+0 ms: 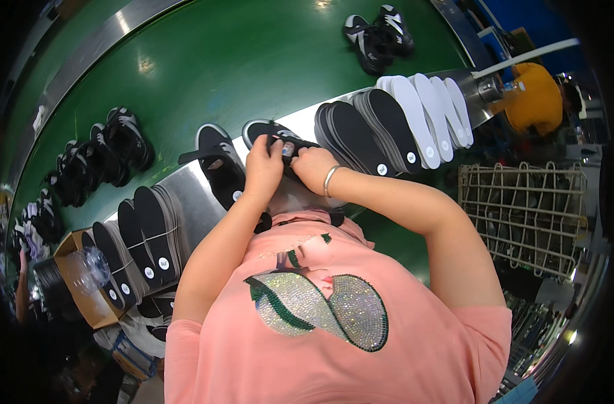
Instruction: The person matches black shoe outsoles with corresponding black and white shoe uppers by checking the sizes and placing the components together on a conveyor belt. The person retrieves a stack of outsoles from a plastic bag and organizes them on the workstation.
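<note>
My left hand [263, 165] and my right hand [314, 167] meet over a black sandal [270, 131] lying at the metal edge of the green conveyor [219, 60]. Both hands grip its black strap, fingers pinched together on it. A silver bracelet circles my right wrist. A second black sandal [219, 165] with an open strap lies just left of my left hand. My pink shirt with a sequin patch fills the lower middle of the view.
Fanned stacks of black insoles [351, 131] and white insoles [425, 111] stand to the right; more black insoles [142, 239] to the left. Sandal pairs sit on the belt at far left [98, 158] and top [378, 37]. A wire rack [522, 212] stands right; a cardboard box [85, 286] left. A person in orange is at upper right.
</note>
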`<state>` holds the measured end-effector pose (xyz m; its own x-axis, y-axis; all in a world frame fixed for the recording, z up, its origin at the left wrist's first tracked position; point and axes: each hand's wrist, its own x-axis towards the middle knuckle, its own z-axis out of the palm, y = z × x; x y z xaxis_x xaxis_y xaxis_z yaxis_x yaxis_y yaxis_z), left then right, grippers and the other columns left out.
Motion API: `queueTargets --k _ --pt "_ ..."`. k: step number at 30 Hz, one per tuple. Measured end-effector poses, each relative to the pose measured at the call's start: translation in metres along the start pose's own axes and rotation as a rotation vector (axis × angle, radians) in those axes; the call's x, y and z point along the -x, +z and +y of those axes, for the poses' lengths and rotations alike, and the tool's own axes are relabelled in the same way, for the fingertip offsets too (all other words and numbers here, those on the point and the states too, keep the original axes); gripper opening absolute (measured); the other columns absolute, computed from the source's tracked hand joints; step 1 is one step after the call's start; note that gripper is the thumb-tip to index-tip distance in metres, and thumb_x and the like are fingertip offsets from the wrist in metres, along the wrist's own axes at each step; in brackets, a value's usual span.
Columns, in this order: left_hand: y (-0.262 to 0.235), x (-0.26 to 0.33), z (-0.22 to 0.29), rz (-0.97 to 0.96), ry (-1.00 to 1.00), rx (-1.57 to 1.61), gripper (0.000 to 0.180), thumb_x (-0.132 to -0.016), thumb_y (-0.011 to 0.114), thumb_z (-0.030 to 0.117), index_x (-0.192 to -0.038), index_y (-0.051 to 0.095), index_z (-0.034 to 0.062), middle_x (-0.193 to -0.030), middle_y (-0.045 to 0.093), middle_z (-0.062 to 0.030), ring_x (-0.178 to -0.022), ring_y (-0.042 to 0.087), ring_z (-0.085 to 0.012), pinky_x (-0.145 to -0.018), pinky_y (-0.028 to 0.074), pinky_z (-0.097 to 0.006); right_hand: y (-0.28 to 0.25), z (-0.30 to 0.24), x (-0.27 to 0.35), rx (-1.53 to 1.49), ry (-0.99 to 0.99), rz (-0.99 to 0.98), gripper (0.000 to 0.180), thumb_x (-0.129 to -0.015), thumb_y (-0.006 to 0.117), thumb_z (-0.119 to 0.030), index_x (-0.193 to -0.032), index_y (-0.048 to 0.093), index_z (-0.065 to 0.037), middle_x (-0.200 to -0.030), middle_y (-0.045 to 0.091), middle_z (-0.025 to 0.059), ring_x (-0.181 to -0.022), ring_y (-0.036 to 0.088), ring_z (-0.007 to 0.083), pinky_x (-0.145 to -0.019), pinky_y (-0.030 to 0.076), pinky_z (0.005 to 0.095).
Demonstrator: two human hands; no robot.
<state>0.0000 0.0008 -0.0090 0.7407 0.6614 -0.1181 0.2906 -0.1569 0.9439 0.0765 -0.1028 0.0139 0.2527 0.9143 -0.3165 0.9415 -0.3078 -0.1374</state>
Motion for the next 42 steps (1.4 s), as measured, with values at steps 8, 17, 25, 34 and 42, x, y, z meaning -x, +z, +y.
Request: queueTargets --k 8,17,25,34,42 --pt "-0.001 -0.005 0.004 0.007 0.052 -0.040 0.021 -0.080 0.049 0.017 -0.090 0.051 -0.0023 -0.074 0.057 -0.0211 -0.071 0.055 -0.0364 -0.062 0.042 -0.038 -0.022 0.007 -0.031 -0.022 -0.089 -0.561 0.024 -0.066 0.053 -0.011 -0.084 0.063 -0.001 -0.087 0.060 0.0181 -0.085 0.059 0.0278 -0.073 0.046 0.0350" --pt "0.001 -0.003 0.003 0.030 0.111 -0.132 0.020 -0.080 0.050 0.015 -0.089 0.050 -0.0024 -0.075 0.057 -0.0219 -0.072 0.055 -0.0388 -0.063 0.042 -0.042 -0.023 -0.004 -0.023 0.245 0.014 -0.555 0.016 -0.070 0.056 -0.011 -0.084 0.064 -0.007 -0.088 0.062 0.0099 -0.083 0.060 0.0215 -0.069 0.048 0.0291" --pt "-0.001 -0.004 0.000 0.029 0.104 -0.167 0.019 -0.080 0.050 0.015 -0.090 0.049 -0.0016 -0.073 0.057 -0.0229 -0.071 0.054 -0.0394 -0.063 0.042 -0.043 -0.056 -0.002 0.010 0.038 -0.038 -0.700 0.024 -0.069 0.047 -0.013 -0.082 0.064 -0.003 -0.083 0.062 0.0152 -0.083 0.059 0.0269 -0.092 0.017 0.0556" --pt "-0.002 -0.002 0.003 0.003 0.075 -0.089 0.019 -0.080 0.050 0.015 -0.088 0.050 -0.0019 -0.075 0.057 -0.0213 -0.073 0.054 -0.0385 -0.063 0.042 -0.041 -0.018 0.017 0.019 -0.106 -0.064 -0.483 0.025 -0.070 0.046 -0.018 -0.084 0.058 -0.001 -0.079 0.060 0.0159 -0.083 0.058 0.0280 -0.094 0.017 0.0546" --pt "-0.002 -0.004 0.002 -0.023 0.083 -0.106 0.019 -0.080 0.050 0.016 -0.087 0.050 -0.0017 -0.072 0.056 -0.0219 -0.071 0.054 -0.0385 -0.062 0.041 -0.042 -0.025 0.015 0.014 -0.001 -0.136 -0.591 0.036 -0.073 0.048 -0.026 -0.097 0.054 0.000 -0.080 0.059 0.0175 -0.087 0.056 0.0290 -0.094 0.019 0.0545"
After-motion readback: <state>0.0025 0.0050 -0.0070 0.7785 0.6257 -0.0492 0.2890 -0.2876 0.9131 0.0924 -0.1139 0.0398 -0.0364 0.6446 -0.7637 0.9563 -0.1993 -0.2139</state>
